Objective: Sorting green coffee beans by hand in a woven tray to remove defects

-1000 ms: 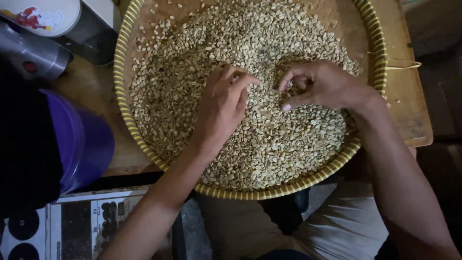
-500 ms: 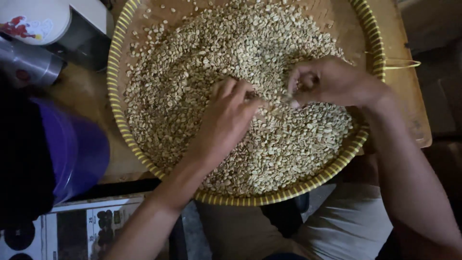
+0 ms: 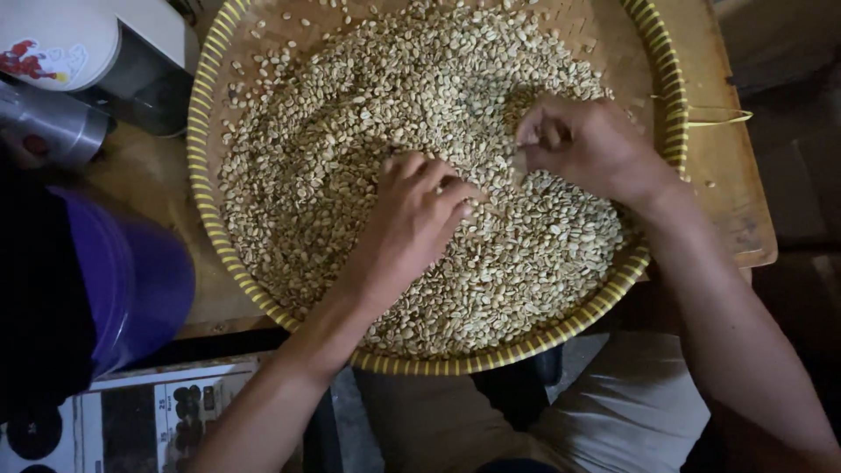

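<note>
Beans (image 3: 350, 131) fill the tray (image 3: 203, 175); we are mid-sort. Our left hand (image 3: 412, 223) lies fingers-down at tray centre, grip hidden. Our right hand (image 3: 587, 144), curled nearly closed, pinches there; contents unclear. Next calls for fine picking.

This looks like a small home or farm workroom where pale, unroasted beans (image 3: 368, 114) are sorted by hand, not a factory. A wide round woven tray (image 3: 203, 166) with a yellow-striped rim holds the heap and rests on a worn wooden desk (image 3: 731, 184), crowded at the left by a purple bucket (image 3: 140, 280), a metal flask (image 3: 48, 127) and a white lid (image 3: 61, 39). A printed chart (image 3: 175, 412) showing dark round samples lies below the desk edge, the light is dim, and the seated person's lap (image 3: 631, 412) shows under the tray.
</note>
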